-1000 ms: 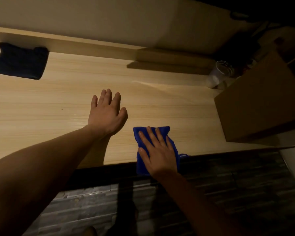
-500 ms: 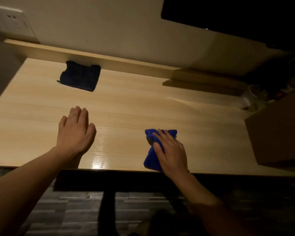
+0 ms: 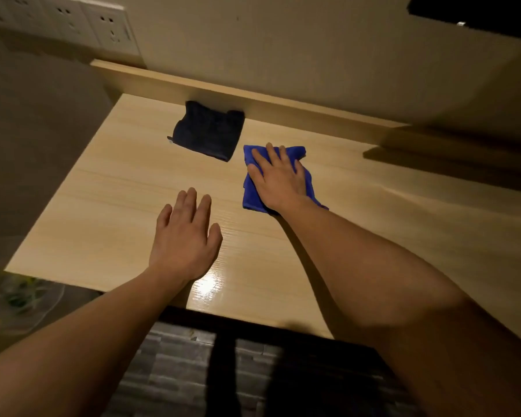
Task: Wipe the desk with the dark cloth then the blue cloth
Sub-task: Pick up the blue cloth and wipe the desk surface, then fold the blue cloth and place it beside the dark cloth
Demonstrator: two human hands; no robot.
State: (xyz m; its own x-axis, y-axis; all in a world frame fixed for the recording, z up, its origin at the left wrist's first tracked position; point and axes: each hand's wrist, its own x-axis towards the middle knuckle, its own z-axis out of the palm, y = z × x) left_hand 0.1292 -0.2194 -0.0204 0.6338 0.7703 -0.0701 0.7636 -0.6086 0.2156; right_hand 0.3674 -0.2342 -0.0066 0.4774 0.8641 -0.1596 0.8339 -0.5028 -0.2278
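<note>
The crumpled blue cloth (image 3: 278,179) is pressed flat by the right hand (image 3: 278,179), fingers spread, onto the glossy wood-grain desk (image 3: 109,212), while the left hand (image 3: 184,239) is laid open and empty beside it.

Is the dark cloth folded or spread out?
Folded. The dark cloth lies as a compact, thick square with layered edges at the desk's back, untouched by either hand.

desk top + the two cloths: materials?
Desk: pale wood-grain surface, probably laminate rather than bare wood; it gives a glossy glare near the front edge.
Blue cloth: soft, matte, fuzzy fabric, likely microfibre, creasing under the right hand.
Dark cloth: folded, nubby textile, looks like terry; fibre unclear.
</note>
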